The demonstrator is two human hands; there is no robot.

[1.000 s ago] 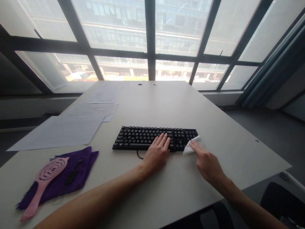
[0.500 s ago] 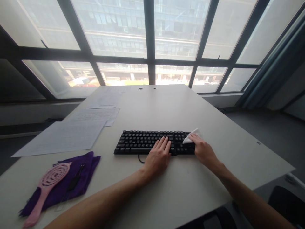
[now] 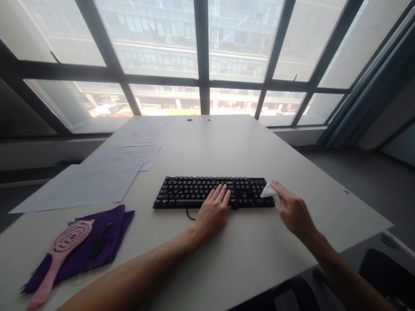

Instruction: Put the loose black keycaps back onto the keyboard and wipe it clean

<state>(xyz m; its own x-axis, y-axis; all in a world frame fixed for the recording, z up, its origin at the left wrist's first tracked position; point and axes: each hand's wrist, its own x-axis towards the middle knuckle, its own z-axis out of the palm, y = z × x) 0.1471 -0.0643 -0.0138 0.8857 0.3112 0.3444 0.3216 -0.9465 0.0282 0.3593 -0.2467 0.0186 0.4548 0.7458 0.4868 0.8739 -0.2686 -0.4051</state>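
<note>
A black keyboard (image 3: 184,190) lies on the white table in front of me, a bit of its cable looping out at the near edge. My left hand (image 3: 214,208) rests flat on its keys right of the middle, fingers stretched out. At the keyboard's right end, my right hand (image 3: 293,211) pinches a crumpled white tissue (image 3: 269,194). The tissue overlaps the number keys in the view; whether it touches them I cannot tell.
Left of the keyboard, a purple cloth (image 3: 113,233) carries a pink hairbrush (image 3: 71,237) and dark tweezers (image 3: 100,242). Paper sheets (image 3: 87,183) cover the table's left side. Tall windows (image 3: 158,39) stand beyond the far edge, and a dark chair (image 3: 292,296) is below the near edge.
My right hand has moved right with the tissue, from the keyboard's right part to its end, uncovering number keys. My left hand has stayed on the keys.
</note>
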